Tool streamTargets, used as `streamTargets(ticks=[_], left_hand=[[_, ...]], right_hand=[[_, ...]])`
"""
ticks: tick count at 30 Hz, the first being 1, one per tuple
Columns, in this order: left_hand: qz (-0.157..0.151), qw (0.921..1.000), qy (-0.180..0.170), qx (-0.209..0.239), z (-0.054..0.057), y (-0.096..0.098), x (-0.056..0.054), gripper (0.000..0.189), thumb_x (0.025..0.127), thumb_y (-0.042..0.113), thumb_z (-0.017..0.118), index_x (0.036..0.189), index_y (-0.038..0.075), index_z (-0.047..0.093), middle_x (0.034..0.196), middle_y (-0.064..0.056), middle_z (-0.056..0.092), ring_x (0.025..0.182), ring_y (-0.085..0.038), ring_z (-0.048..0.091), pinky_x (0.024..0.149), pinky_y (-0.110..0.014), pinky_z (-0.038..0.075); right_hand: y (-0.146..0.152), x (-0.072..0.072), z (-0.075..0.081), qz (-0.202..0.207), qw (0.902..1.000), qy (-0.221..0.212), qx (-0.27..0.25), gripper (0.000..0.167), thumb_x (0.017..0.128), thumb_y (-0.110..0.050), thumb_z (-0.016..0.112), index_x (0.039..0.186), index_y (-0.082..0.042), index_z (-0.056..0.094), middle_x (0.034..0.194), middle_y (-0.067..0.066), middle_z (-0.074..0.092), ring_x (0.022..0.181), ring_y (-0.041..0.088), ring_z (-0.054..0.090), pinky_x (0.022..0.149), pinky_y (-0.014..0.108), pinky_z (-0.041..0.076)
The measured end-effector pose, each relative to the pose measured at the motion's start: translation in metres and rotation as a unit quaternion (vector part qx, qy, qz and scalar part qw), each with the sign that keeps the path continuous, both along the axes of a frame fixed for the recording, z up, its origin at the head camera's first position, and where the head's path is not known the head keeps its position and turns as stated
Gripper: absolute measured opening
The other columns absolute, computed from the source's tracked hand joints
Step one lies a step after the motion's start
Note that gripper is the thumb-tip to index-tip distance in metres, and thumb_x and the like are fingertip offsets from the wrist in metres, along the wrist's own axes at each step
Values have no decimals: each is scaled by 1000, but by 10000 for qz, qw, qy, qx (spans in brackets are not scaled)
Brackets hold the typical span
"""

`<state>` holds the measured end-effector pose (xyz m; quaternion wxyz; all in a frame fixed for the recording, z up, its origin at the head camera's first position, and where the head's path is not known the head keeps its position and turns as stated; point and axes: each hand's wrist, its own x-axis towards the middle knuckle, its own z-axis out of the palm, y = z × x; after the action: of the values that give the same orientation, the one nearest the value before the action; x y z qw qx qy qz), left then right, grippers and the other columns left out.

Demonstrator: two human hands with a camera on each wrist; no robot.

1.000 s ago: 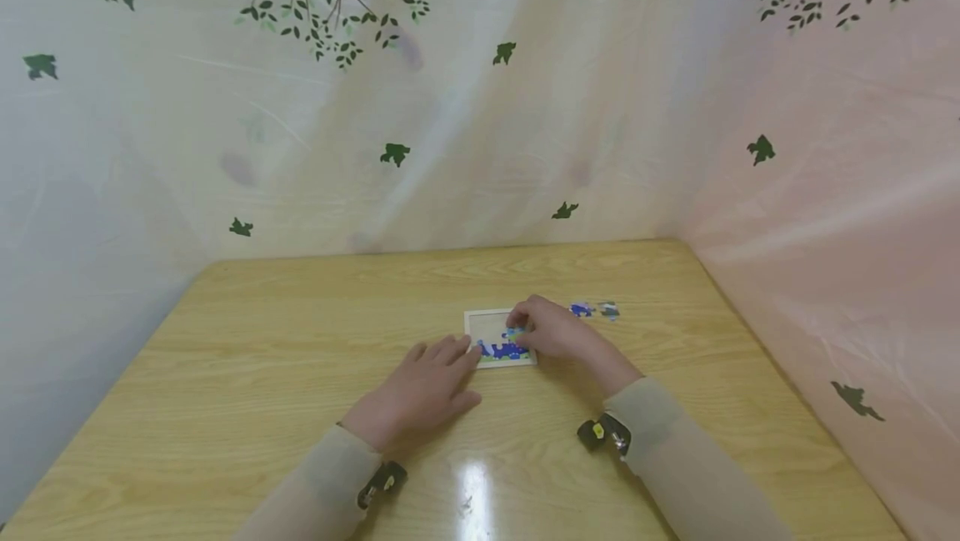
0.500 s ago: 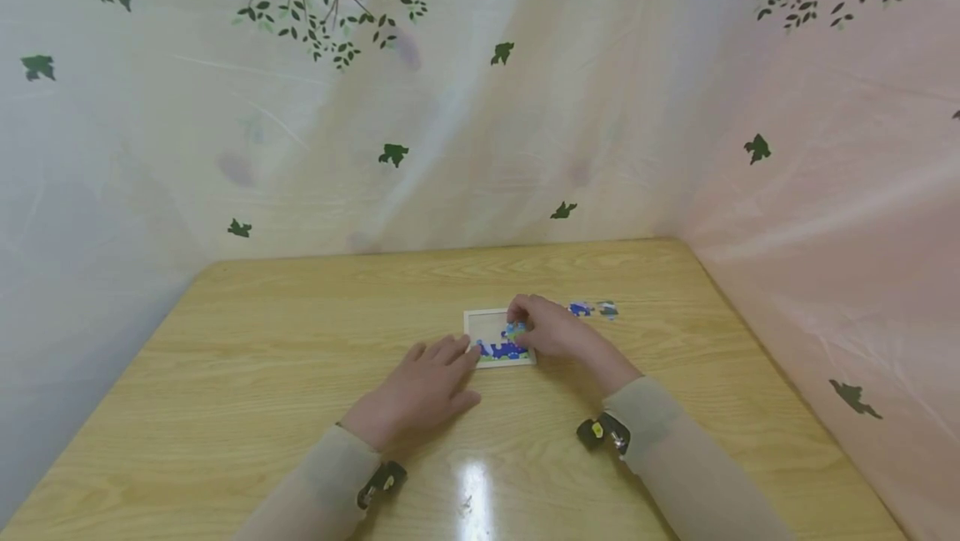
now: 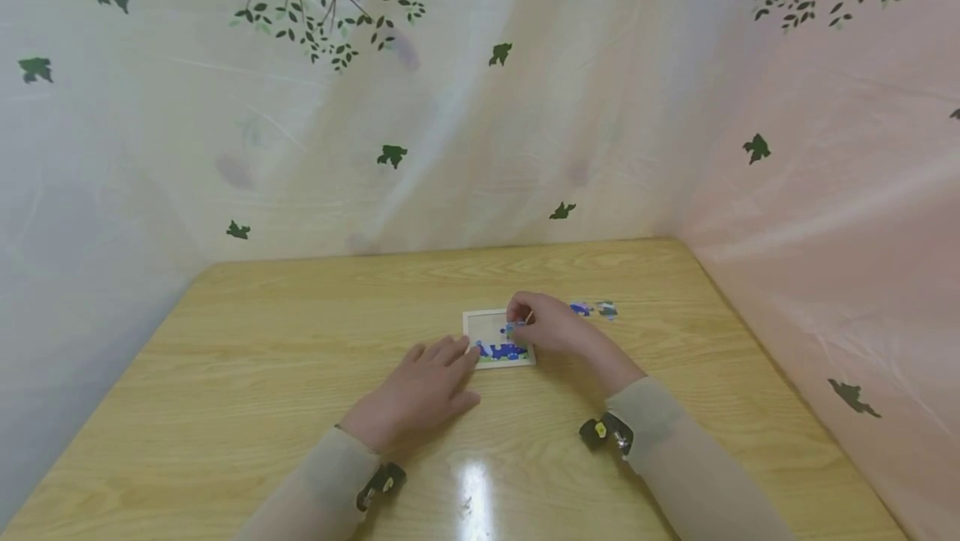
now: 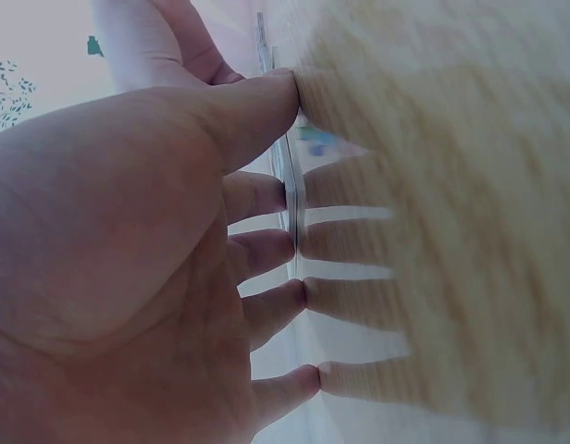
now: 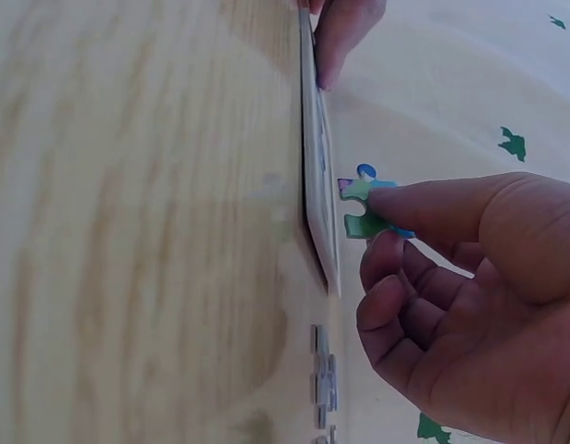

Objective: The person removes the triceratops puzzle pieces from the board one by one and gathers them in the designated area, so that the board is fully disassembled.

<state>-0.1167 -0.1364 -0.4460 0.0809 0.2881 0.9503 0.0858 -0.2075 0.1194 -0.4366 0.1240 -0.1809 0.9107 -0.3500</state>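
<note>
My right hand [image 3: 551, 324] pinches a green and blue jigsaw piece [image 5: 364, 222] between thumb and fingers, close over the right part of a white puzzle frame [image 3: 483, 313]. In the right wrist view the piece stands apart from the frame's face. Along the frame's near side lies a row of fitted purple-blue puzzle pieces [image 3: 501, 352]; its far part shows bare backing. My left hand [image 3: 420, 387] lies with fingers spread, fingertips at the frame's left edge. The left wrist view shows its fingertips [image 4: 290, 294] down on the table and by the frame.
Two loose jigsaw pieces, one purple-blue [image 3: 581, 308] and one greyish [image 3: 607, 309], lie to the right of the frame. The wooden table [image 3: 300, 316] ends at a printed curtain [image 3: 450, 107] behind and at the sides.
My right hand has lifted slightly and tilted the jigsaw piece up from the frame. The left hand and the frame stay nearly where they were.
</note>
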Motion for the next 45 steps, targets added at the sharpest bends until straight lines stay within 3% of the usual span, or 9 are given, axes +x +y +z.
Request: streamTargets(ticks=[3,9,14,27,38,45], left_hand=[[-32,10000,10,5,-1,0,0,71,115,49,54,172,9,39,179,-17,30,164,-43,28,131,-69,21],[-68,10000,24,43,-2,0,1,71,115,48,54,172,8,38,179,-18,29,164,-43,28,131,-70,21],[-15,10000,7,40,0,-1,1,71,116,48,54,172,8,38,179,-17,29,165,-43,27,132,-69,20],[-21,10000,2,47,-1,-1,2,71,116,48,54,172,8,37,180,-17,28,165,-43,27,132,-69,20],[-35,10000,18,35,1,-1,2,71,116,49,53,172,7,37,179,-17,28,164,-44,27,131,-70,20],[-13,10000,-3,-25,-2,-1,0,72,116,50,52,173,9,36,180,-16,27,165,-42,26,132,-69,20]], right_hand=[[6,-2,2,5,9998,109,-147,8,105,-10,74,109,-16,70,109,2,68,102,22,63,90,41,57],[28,-3,7,-71,9991,334,-251,7,106,-12,73,111,-15,70,110,4,68,99,22,65,80,37,57],[47,-3,16,-182,9983,428,-338,9,107,-12,71,116,-10,71,114,8,68,101,25,65,83,39,57],[100,-3,9,-431,9974,528,-253,12,107,-12,70,118,-7,73,115,11,70,106,29,66,90,43,59],[137,-2,7,-379,9985,138,-372,16,105,-10,73,118,-1,71,113,12,75,108,29,69,95,42,57],[143,3,11,-383,9968,-308,-625,16,105,-6,72,117,4,70,112,16,74,104,31,67,87,40,58]])
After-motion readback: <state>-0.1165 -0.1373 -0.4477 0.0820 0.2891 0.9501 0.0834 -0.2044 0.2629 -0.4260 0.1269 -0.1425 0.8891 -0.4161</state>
